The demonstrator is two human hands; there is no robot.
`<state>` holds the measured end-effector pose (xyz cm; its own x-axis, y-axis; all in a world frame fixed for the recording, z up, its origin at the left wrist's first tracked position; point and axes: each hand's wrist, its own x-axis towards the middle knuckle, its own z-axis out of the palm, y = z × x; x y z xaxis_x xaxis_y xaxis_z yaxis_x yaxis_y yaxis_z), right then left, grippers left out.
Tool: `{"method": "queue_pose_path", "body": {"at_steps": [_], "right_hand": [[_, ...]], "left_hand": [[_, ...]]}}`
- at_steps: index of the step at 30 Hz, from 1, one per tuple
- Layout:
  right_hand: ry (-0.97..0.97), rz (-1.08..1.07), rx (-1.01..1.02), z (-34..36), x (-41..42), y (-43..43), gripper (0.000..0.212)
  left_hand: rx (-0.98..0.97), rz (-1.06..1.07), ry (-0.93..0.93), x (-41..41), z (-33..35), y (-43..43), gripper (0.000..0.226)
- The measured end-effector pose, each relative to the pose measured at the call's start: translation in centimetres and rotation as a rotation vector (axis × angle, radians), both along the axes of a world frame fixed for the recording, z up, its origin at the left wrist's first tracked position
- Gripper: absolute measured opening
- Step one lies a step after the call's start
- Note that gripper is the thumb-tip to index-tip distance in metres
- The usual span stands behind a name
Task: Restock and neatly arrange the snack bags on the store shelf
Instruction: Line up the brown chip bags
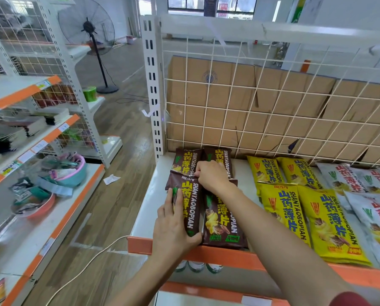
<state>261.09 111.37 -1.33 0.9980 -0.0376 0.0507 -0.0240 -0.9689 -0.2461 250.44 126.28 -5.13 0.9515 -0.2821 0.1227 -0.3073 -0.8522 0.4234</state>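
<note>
Your left hand (173, 221) grips the bottom of a brown snack bag (191, 208) at the front left corner of the shelf (145, 214). Your right hand (212, 176) pinches its top edge. Yellow bags (295, 208) lie nearby.

Bright, even daylight fills the frame, coming from the windows (206, 5) at the top centre, which are blown out nearly white. The wooden floor (122, 69) below them carries a pale sheen. Shadows are soft and faint, darkest under the orange shelf edge (228, 255) at lower centre. The glossy brown bag (190, 208) held by the left hand (173, 226) and right hand (211, 175) shows small highlights, and its print is sharp (the centre is the crispest part). Toward the left edge the other shelves (30, 133) turn smeared and soft. The wide lens bows the wire grid (273, 102) and stretches the silver bags (372, 195) at the right edge.
</note>
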Motion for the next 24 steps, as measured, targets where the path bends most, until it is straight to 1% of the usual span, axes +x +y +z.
{"method": "queue_pose_path", "body": {"at_steps": [4,7,9,11,13,16,18,21,22,24], "right_hand": [[-0.019,0.01,-0.041,-0.1,0.0,0.2,0.014],[-0.024,0.021,-0.021,0.0,-0.2,-0.1,0.013],[-0.042,0.024,0.004,0.0,-0.4,-0.2,0.014],[-0.065,0.021,0.023,0.0,-0.6,-0.3,0.016],[-0.076,0.016,0.025,0.0,-0.7,-0.3,0.018],[-0.069,0.004,0.019,0.0,-0.8,-0.2,0.021],[-0.052,-0.008,0.026,0.0,-0.7,-0.2,0.021],[-0.028,-0.029,0.057,0.2,-0.7,-0.2,0.02],[-0.032,-0.03,0.058,0.3,-0.7,-0.2,0.021],[-0.058,-0.023,0.05,0.5,-1.1,-0.2,0.023]], "left_hand": [[-0.054,0.006,-0.008,-0.2,-0.2,-0.1,0.107],[0.018,0.001,0.017,0.0,-0.2,0.1,0.107],[0.021,0.003,0.052,0.2,0.0,0.3,0.106],[-0.025,-0.001,0.031,0.7,0.2,0.4,0.103],[-0.029,-0.054,-0.035,1.5,0.6,0.1,0.099],[0.089,-0.18,-0.107,2.8,1.4,-0.4,0.092],[0.187,-0.224,-0.117,3.3,1.2,-0.6,0.089],[0.243,-0.248,-0.092,3.7,0.6,-0.7,0.077],[0.243,-0.248,-0.078,3.7,0.5,-0.7,0.078],[0.24,-0.241,-0.065,3.6,0.7,-0.7,0.086]]}}
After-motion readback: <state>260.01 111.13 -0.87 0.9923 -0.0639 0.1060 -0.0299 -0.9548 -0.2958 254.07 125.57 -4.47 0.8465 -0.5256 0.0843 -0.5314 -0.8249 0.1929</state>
